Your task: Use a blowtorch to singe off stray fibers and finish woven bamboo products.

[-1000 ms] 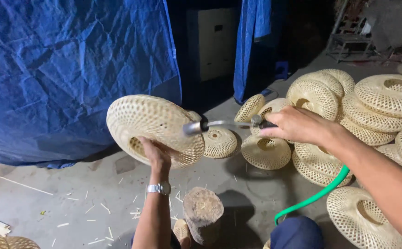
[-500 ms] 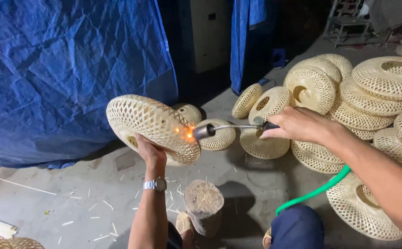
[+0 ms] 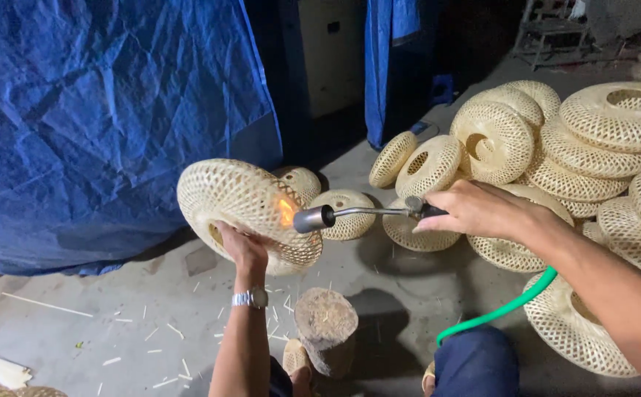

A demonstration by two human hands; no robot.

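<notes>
The left hand (image 3: 241, 248) is gripping one ring-shaped woven bamboo shade (image 3: 243, 209) from beneath, fingers closed on its lower rim, holding it tilted on edge above the concrete floor (image 3: 78, 331). A silver wristwatch (image 3: 251, 298) is sitting on that wrist. The right hand (image 3: 474, 212) is clamped around the handle of one gas torch (image 3: 357, 215), whose metal tube is pointing toward nine o'clock; one small orange flame (image 3: 286, 212) is licking the shade's side right at the nozzle. The two hands are staying well apart, the torch spanning the gap between them. One green hose (image 3: 500, 309) is curving down from under the right forearm toward six o'clock.

At six o'clock from the nozzle, one short wooden stump (image 3: 326, 327) is standing on the floor. At three o'clock and one o'clock, a heap of finished shades (image 3: 592, 140) is lying stacked and leaning; about fourteen are showing, though the exact count cannot be told where they overlap. Three smaller ones are resting just behind the torch tube. One blue tarpaulin (image 3: 100, 110) is hanging at ten o'clock, and pale bamboo splinters (image 3: 151, 331) are lying scattered on the floor at seven o'clock.
</notes>
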